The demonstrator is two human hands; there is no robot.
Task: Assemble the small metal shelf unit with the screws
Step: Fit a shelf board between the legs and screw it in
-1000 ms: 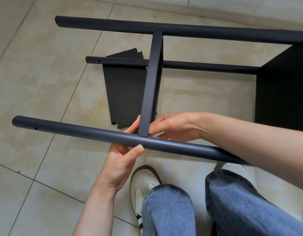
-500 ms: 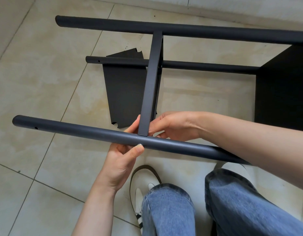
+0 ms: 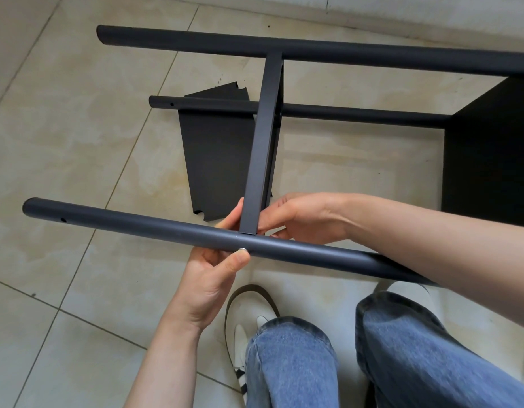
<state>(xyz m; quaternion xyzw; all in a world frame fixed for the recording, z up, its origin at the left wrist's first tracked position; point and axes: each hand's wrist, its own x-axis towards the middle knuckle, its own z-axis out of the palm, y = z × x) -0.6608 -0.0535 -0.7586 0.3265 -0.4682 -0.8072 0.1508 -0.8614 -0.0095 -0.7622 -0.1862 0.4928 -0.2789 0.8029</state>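
Head view. The shelf frame lies on its side on the tiled floor (image 3: 78, 119), partly built. 3 round posts run left to right: the far post (image 3: 343, 53), the middle post (image 3: 357, 113) lower down, and the near post (image 3: 137, 222) in front of the person's knees. A flat crossbar (image 3: 262, 142) spans from the far post to the near post, its lower end butting against the near post. At the right edge a dark shelf panel (image 3: 490, 160) stands between the posts, apparently already mounted. A loose shelf panel (image 3: 216, 160) lies flat on the floor under the crossbar, not yet fitted.

The left hand (image 3: 213, 278) reaches up from below the near post, its thumb pressing a small silver screw head (image 3: 242, 250) against the post's near face, with the other fingers wrapped behind the post. The right hand (image 3: 302, 219) reaches across from the right, its fingertips pinching the crossbar's lower end to steady it at the joint.

Judged stage: roughly midway. The screw at this joint appears seated but not yet tightened; no driver is visible. Open holes near the left ends of the near and middle posts suggest a further joint awaits, and the loose panel remains to be installed.
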